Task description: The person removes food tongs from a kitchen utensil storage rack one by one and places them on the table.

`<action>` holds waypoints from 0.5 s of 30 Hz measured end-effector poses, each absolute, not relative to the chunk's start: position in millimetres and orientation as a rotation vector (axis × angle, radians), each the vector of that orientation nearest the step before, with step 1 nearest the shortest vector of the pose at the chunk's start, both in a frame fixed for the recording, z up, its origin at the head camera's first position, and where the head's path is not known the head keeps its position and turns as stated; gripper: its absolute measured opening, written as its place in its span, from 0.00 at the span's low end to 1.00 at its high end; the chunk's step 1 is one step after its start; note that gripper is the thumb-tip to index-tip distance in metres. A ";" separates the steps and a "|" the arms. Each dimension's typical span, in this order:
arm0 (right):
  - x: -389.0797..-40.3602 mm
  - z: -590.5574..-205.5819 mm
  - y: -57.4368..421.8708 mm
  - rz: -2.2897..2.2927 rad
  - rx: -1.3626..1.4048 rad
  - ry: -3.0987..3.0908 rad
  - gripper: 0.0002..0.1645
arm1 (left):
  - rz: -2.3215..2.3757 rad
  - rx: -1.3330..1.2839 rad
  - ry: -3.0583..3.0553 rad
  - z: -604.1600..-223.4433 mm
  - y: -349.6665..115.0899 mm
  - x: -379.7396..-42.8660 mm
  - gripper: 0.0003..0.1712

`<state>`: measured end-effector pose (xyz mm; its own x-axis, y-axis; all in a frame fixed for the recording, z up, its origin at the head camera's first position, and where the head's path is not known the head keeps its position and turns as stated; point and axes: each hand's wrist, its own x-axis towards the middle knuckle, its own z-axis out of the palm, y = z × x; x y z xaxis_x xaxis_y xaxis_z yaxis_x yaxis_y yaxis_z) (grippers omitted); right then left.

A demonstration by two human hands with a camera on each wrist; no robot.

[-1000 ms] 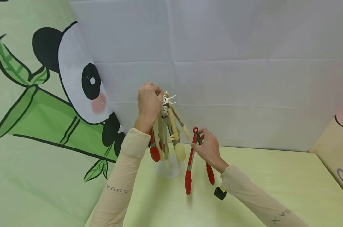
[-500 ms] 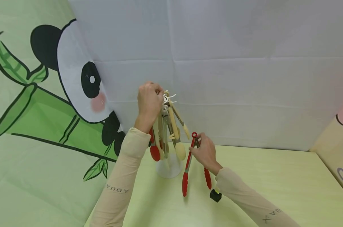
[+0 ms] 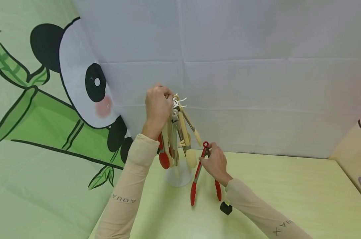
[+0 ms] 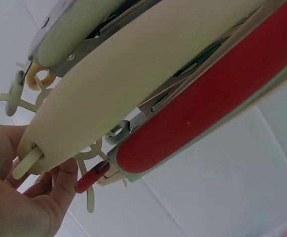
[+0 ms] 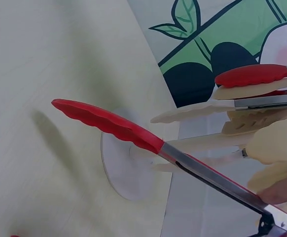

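Note:
At the top of a white utensil stand (image 3: 179,181) my left hand (image 3: 158,104) pinches the handle end of cream tongs (image 4: 84,108), thumb on one side and fingers on the other. Red-handled tongs (image 4: 207,98) hang beside them. More cream utensils hang on the stand, among them a rounded cream head (image 3: 190,158). To the right of the stand, my right hand (image 3: 215,163) grips red tongs (image 3: 193,192) near their pull ring. Their arms are spread and point down over the table. The right wrist view shows one scalloped red tip (image 5: 109,123) in front of the stand's base.
The pale yellow table (image 3: 273,192) reaches back to a white cloth wall (image 3: 258,99). A panda and bamboo print (image 3: 78,76) covers the cloth on the left. A small black cube (image 3: 226,208) sits at my right wrist.
My right hand has moved slightly down and to the left with the red tongs, their ring now lower. My left hand stays at the top of the stand.

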<state>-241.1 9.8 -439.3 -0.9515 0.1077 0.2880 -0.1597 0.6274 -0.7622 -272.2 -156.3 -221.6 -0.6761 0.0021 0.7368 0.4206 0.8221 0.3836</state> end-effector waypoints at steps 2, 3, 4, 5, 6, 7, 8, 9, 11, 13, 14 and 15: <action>-240.5 -440.4 8.0 1.231 0.037 -2.537 0.24 | -0.691 -0.315 -2.224 -221.6 -157.0 -271.6 0.10; -240.0 -440.8 7.0 1.226 0.035 -2.534 0.24 | -0.692 -0.316 -2.224 -221.5 -157.4 -271.2 0.10; -239.5 -441.5 5.8 1.223 0.034 -2.530 0.24 | -0.691 -0.317 -2.224 -221.6 -157.7 -270.9 0.10; -239.0 -442.2 4.6 1.218 0.032 -2.529 0.24 | -0.690 -0.319 -2.224 -221.7 -158.0 -270.7 0.10; -238.4 -442.9 3.4 1.214 0.030 -2.526 0.25 | -0.691 -0.319 -2.225 -221.7 -158.3 -270.5 0.10; -238.0 -443.9 2.2 1.209 0.027 -2.524 0.25 | -0.692 -0.320 -2.227 -221.9 -158.6 -270.2 0.10; -237.5 -444.9 1.1 1.204 0.024 -2.522 0.25 | -0.694 -0.320 -2.229 -222.1 -158.9 -269.8 0.10; -237.2 -445.9 0.0 1.197 0.021 -2.522 0.25 | -0.695 -0.322 -2.229 -222.1 -159.2 -269.4 0.10; -236.8 -448.2 -2.1 1.183 0.015 -2.519 0.26 | -0.700 -0.324 -2.229 -222.5 -159.8 -268.8 0.09; -236.6 -450.0 -3.8 1.174 0.022 -2.514 0.25 | -0.708 -0.326 -2.227 -222.8 -160.5 -268.3 0.09; -236.4 -450.8 -4.5 1.169 0.027 -2.511 0.25 | -0.710 -0.329 -2.225 -223.1 -160.9 -268.2 0.09; -236.2 -451.5 -5.3 1.164 0.033 -2.512 0.25 | -0.713 -0.332 -2.223 -223.3 -161.3 -268.3 0.08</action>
<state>-236.2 -5.3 -451.5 -0.9309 0.1323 0.3404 -0.1742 0.6585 -0.7322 -268.3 -161.3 -223.3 -0.6746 0.0135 0.7381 0.4400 0.8101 0.3874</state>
